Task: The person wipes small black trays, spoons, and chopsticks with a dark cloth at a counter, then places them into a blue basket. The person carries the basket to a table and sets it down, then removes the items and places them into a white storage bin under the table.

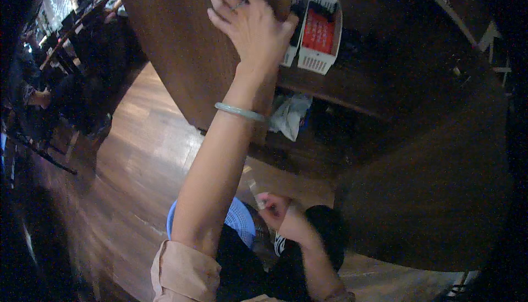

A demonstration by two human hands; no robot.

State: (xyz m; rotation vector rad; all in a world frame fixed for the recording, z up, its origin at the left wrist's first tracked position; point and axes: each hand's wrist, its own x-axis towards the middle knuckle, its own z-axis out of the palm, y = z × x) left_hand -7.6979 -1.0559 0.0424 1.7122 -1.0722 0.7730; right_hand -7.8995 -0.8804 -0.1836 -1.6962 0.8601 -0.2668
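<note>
My left hand [258,23] rests spread on a brown wooden cabinet door [173,25], its thumb by the door's edge; a pale bangle [239,111] circles the wrist. Lower down, my right hand [274,209] is curled around a small, pale, blurred object [253,186] that I cannot identify. Behind the door stand white plastic baskets, one [317,62] holding red packets [318,34] with writing. On the lower shelf lies a crumpled pale plastic bag [287,116].
A blue plastic basket [243,223] stands on the wooden floor [144,170], partly behind my left forearm. Another dark wooden door or panel [425,203] is at the right. Dark furniture and clutter, with part of another person's arm [40,97], are at the left.
</note>
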